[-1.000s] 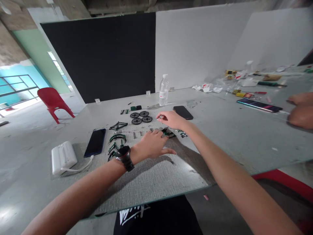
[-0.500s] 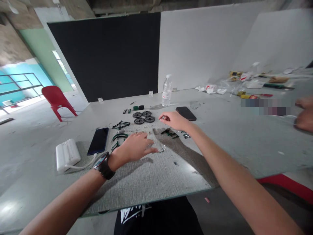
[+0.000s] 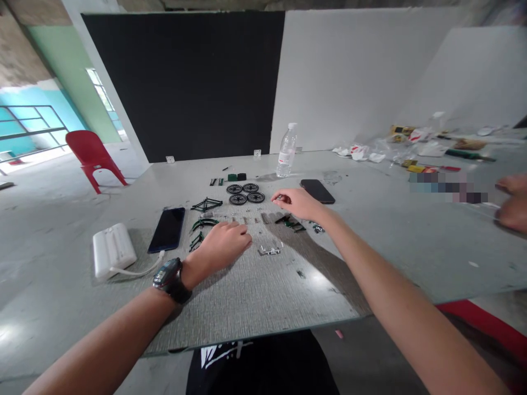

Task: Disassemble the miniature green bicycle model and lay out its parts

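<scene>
My left hand (image 3: 225,241), a watch on its wrist, is over the table with its fingers drawn together; what they hold, if anything, is hidden. Green curved parts (image 3: 205,223) and a small green frame (image 3: 196,241) lie beside it. To its right rests a silvery bracket-like piece (image 3: 270,250). My right hand (image 3: 294,202) is closed in a pinch, its contents too small to name, just right of several black spoked wheels (image 3: 237,198). Dark green parts (image 3: 290,223) lie below that hand. A dark triangular frame (image 3: 206,204) lies left of the wheels.
A white power bank (image 3: 113,251) is cabled near a phone (image 3: 167,230). Another phone (image 3: 317,191) and a water bottle (image 3: 287,151) stand beyond my right hand. Tools and plastic wrapping (image 3: 405,156) lie at right, near another person's hand (image 3: 513,203).
My left hand has drawn back leftward and its fingers have closed, uncovering the silvery piece. My right hand stays pinched near the wheels. The camera view has shifted slightly.
</scene>
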Tool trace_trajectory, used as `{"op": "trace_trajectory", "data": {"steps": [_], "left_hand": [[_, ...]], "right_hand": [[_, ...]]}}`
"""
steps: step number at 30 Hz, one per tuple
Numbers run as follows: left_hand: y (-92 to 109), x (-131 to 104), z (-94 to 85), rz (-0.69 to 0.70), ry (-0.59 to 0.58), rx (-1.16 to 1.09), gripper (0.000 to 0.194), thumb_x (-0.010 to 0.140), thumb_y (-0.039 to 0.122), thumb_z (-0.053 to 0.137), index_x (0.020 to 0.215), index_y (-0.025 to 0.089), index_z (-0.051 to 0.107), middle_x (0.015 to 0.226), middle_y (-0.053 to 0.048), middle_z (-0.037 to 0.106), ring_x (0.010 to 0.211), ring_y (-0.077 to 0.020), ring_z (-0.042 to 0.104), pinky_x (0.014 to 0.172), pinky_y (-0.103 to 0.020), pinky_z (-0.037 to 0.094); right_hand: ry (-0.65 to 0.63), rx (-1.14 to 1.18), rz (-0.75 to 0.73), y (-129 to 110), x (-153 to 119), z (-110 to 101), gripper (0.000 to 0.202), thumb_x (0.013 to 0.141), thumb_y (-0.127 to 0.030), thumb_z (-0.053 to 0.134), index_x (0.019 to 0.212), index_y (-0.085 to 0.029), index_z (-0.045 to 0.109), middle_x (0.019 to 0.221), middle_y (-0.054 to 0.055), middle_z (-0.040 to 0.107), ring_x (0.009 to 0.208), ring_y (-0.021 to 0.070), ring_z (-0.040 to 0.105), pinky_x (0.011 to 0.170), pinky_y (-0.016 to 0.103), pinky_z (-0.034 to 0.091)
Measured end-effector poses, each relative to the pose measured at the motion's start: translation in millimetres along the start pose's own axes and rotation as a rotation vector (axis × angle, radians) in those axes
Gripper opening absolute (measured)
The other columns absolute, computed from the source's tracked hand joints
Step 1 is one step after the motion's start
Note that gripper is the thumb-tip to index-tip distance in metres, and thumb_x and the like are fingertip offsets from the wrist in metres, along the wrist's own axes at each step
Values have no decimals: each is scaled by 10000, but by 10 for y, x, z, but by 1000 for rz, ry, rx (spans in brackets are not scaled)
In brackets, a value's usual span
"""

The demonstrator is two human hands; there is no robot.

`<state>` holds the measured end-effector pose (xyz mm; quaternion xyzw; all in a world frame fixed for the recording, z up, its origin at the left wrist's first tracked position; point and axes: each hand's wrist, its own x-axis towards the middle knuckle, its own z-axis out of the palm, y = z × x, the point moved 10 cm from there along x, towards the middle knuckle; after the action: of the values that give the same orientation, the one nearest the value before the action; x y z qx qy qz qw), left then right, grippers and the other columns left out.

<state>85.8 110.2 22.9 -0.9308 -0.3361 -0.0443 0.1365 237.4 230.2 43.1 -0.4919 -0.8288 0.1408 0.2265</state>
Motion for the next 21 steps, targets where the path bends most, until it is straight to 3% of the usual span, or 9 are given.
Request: {"op": "trace_trajectory", "data": {"steps": [6,15,21], "left_hand": [[26,-11,0,27,39,59,227,1001,145,444,878,171,634,890,-49,638,840,-182,591,688,-315,426],[33,-23,-34,9,2,123,171,916,33,502,896,156,618,949,-70,643,901,-225,604,683,-333,413],[67,-48,-112,-6,15,127,177,920,89,485,884,170,638,893,-64,673,860,-224,614,694,-352,413]], "right_hand": [[-1,-19,-15,-10,8,10,305,906,-412,538,1029,-192,709,845,78,700,725,186,596,692,350,442],[-3,-3,-1,-32,0,-6,314,912,-429,531,1007,-198,719,865,87,710,729,194,605,692,358,446],[7,0,-14,-50,-4,-22,290,909,-401,540,1005,-198,725,865,83,715,733,192,608,700,357,450]]}}
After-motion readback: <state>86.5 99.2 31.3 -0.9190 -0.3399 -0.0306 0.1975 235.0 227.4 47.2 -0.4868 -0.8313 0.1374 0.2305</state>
